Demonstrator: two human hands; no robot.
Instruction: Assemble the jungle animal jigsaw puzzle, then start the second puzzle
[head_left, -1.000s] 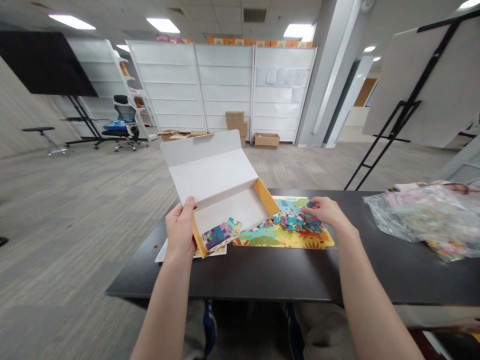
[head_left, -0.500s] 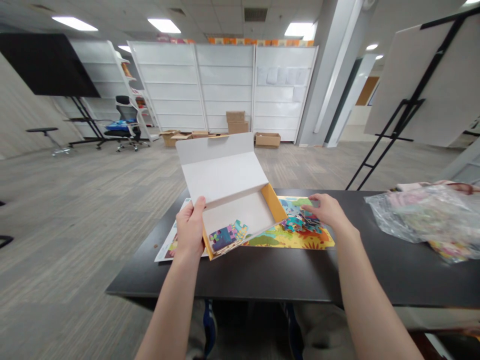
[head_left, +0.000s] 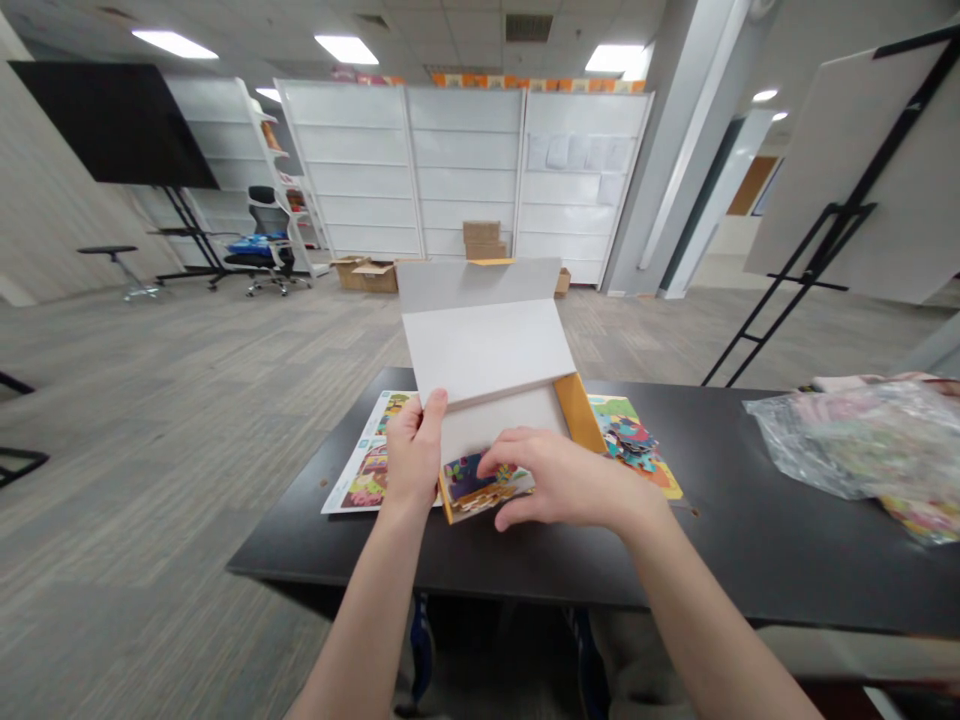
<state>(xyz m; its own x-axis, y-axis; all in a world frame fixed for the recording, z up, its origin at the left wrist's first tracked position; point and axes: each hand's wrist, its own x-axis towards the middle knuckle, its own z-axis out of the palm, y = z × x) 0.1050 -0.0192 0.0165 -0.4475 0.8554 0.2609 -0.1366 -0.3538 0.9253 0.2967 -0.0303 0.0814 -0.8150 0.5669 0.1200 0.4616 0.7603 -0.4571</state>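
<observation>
Grey, streaky carpet (head_left: 150, 430) covered the floor beneath a dark worktop (head_left: 337, 550). Across the back stood tall white shelving (head_left: 465, 170), with paper sheets (head_left: 577, 153) on its right-hand section and orange packaging (head_left: 525, 83) along the top. Cardboard boxes (head_left: 482, 240) were stacked at its foot. On the left, a large black screen (head_left: 112, 125) leaned on a stand near a pale wall (head_left: 67, 230), a round stool (head_left: 107, 250) and an office chair (head_left: 266, 225). A grey pillar (head_left: 664, 100) and a white board (head_left: 847, 120) on a black frame (head_left: 817, 272) occupied the right. Bright rectangular lights (head_left: 346, 49) and a vent (head_left: 529, 27) dotted the ceiling (head_left: 442, 45).
</observation>
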